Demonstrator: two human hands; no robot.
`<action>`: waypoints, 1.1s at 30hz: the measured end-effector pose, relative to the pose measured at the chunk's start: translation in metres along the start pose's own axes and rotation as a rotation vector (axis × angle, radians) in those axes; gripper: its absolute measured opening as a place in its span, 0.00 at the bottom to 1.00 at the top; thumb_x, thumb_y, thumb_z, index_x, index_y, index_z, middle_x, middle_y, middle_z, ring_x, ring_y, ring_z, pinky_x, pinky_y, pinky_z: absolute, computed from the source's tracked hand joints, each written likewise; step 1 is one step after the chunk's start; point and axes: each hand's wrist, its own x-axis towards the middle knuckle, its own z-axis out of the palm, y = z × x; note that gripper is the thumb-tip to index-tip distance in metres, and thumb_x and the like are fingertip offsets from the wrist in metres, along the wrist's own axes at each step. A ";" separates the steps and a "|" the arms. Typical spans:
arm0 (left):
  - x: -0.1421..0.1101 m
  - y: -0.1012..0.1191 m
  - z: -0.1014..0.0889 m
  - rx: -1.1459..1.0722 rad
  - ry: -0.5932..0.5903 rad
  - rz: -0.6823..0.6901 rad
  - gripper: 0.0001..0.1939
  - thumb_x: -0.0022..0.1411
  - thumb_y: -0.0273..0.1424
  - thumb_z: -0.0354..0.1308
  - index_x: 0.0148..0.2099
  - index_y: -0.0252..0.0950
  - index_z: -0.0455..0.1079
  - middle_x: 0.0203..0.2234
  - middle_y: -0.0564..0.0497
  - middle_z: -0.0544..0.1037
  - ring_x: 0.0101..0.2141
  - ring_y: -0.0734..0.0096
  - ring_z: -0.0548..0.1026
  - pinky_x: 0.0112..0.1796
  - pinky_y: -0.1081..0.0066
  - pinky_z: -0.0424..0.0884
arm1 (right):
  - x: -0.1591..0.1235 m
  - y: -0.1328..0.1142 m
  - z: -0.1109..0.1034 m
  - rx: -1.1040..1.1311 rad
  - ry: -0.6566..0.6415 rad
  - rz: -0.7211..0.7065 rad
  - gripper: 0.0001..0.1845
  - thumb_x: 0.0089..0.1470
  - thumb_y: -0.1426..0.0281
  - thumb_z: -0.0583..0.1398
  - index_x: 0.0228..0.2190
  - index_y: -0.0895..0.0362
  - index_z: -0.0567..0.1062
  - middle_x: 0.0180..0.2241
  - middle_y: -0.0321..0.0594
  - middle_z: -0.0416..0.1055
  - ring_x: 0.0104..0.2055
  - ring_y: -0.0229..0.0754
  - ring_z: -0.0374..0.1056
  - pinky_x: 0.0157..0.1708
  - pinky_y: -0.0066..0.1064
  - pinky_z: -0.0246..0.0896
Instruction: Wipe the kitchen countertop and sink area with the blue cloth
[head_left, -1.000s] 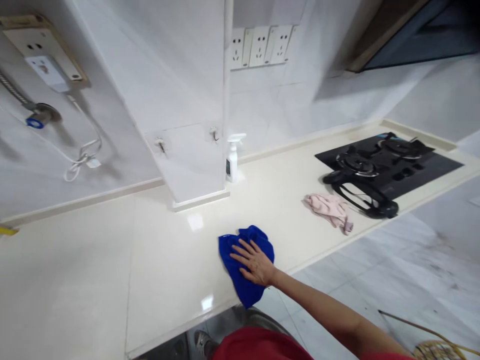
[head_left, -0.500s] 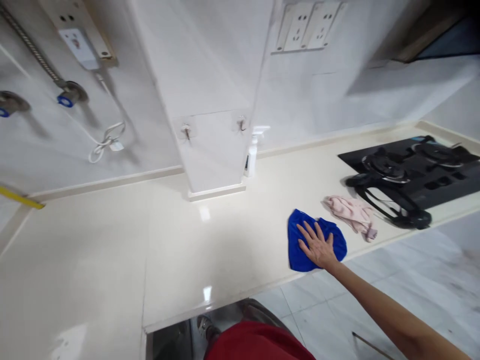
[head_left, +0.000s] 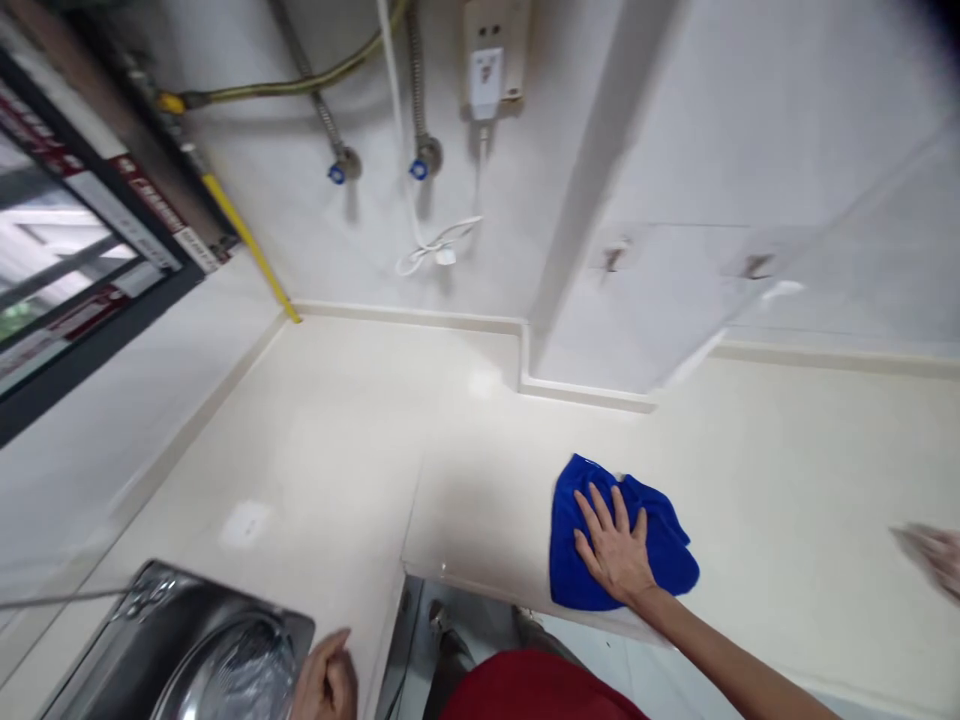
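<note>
Blue microfiber cloth (head_left: 626, 535) lay bunched on cream countertop (head_left: 787, 470), pinned under right hand (head_left: 615, 553). Palm flat, fingers spread wide, near counter's front edge. Left hand (head_left: 326, 680) well left of it, just beside stainless sink (head_left: 187, 625), fingers half curled, grip unclear. Another person's blurred hand (head_left: 930, 558) at far right, well apart.

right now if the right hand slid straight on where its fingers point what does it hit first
The right hand would likely meet the raised upstand at the pillar's foot first, depth unclear.
</note>
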 end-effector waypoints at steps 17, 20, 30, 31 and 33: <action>-0.054 -0.039 -0.062 -0.005 0.271 -0.620 0.25 0.67 0.45 0.45 0.52 0.31 0.72 0.51 0.36 0.77 0.53 0.55 0.73 0.57 0.54 0.68 | 0.068 -0.258 -0.052 0.493 -0.321 -1.278 0.42 0.55 0.68 0.56 0.69 0.48 0.54 0.73 0.39 0.43 0.74 0.63 0.27 0.64 0.75 0.16; -0.068 -0.043 -0.072 0.000 0.312 -0.646 0.23 0.68 0.43 0.47 0.51 0.33 0.73 0.50 0.39 0.77 0.53 0.57 0.74 0.57 0.55 0.68 | 0.074 -0.285 -0.054 0.573 -0.405 -1.460 0.39 0.58 0.68 0.55 0.69 0.46 0.55 0.72 0.37 0.46 0.75 0.59 0.27 0.64 0.74 0.13; -0.092 -0.056 -0.081 -0.021 0.368 -0.649 0.18 0.68 0.39 0.48 0.47 0.38 0.76 0.47 0.44 0.78 0.50 0.60 0.75 0.55 0.55 0.69 | 0.081 -0.408 -0.070 0.655 -0.514 -1.642 0.29 0.64 0.63 0.54 0.65 0.45 0.64 0.69 0.35 0.56 0.75 0.49 0.33 0.69 0.62 0.14; -0.093 -0.057 -0.081 -0.024 0.373 -0.653 0.17 0.68 0.40 0.48 0.47 0.38 0.76 0.47 0.44 0.78 0.50 0.59 0.75 0.55 0.55 0.69 | 0.082 -0.421 -0.072 0.647 -0.511 -1.622 0.28 0.64 0.62 0.53 0.65 0.46 0.64 0.69 0.36 0.56 0.75 0.50 0.34 0.69 0.61 0.14; -0.096 -0.059 -0.082 -0.037 0.386 -0.667 0.17 0.68 0.40 0.49 0.46 0.39 0.76 0.47 0.44 0.78 0.50 0.59 0.75 0.55 0.54 0.70 | 0.086 -0.445 -0.075 0.636 -0.494 -1.590 0.28 0.65 0.61 0.54 0.64 0.47 0.65 0.69 0.37 0.55 0.75 0.51 0.34 0.70 0.62 0.17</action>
